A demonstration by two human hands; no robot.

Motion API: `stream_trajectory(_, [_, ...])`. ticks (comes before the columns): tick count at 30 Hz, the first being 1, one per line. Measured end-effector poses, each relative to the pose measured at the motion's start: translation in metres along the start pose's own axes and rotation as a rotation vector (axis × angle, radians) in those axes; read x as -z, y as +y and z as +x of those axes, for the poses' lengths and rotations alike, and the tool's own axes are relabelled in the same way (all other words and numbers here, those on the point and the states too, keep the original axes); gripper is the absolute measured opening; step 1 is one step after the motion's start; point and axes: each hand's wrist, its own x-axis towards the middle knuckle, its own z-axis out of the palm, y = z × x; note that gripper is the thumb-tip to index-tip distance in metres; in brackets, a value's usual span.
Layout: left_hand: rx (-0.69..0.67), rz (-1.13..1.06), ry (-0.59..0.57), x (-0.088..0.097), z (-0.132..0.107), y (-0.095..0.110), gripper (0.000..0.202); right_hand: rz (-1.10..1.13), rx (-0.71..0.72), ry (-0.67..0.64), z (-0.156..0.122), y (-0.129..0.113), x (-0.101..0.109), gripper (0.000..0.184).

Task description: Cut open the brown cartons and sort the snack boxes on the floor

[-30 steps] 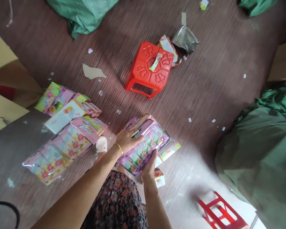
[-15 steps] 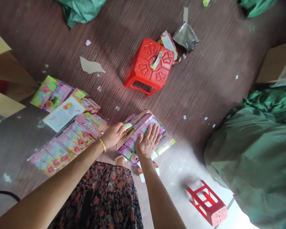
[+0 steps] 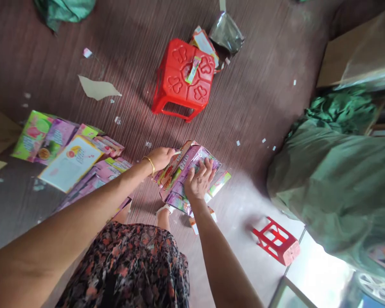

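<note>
A stack of pink and purple printed packages (image 3: 192,164) lies on the brown floor in front of me. My left hand (image 3: 162,157), with a gold bangle on its wrist, is closed on the far left edge of the stack and pinches the top package. My right hand (image 3: 199,182) rests flat on top of the stack, fingers spread. A green and pink packet (image 3: 220,184) pokes out from under the stack's right side.
A larger pile of similar packages (image 3: 73,158) spreads out at the left. A red plastic stool (image 3: 182,79) stands beyond, with a small packet on top. A second red stool (image 3: 277,246) lies tipped at lower right. Green sacks (image 3: 333,179) fill the right side.
The view has swung left and down. My left hand has shifted to the stack's far edge and lifted the top package's side. My right hand stays pressed on top.
</note>
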Motion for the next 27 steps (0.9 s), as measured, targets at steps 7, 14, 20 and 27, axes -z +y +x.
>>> stream_trajectory(7, [-0.062,0.172,0.021,-0.003,0.009,0.002,0.033,-0.084,-0.045,-0.163,0.001,-0.023,-0.001,0.059])
stream_trajectory(14, [-0.048,0.312,-0.035,-0.025,-0.004,-0.001,0.045,-0.124,-0.075,-0.157,0.007,-0.026,-0.010,0.059])
stream_trajectory(20, [0.096,0.343,-0.307,-0.035,-0.103,0.000,0.040,-0.088,-0.131,-0.158,-0.005,-0.011,-0.003,0.060])
stream_trajectory(27, [-0.015,0.363,0.035,0.009,0.004,-0.003,0.048,-0.051,-0.098,-0.109,-0.014,0.004,0.000,0.062])
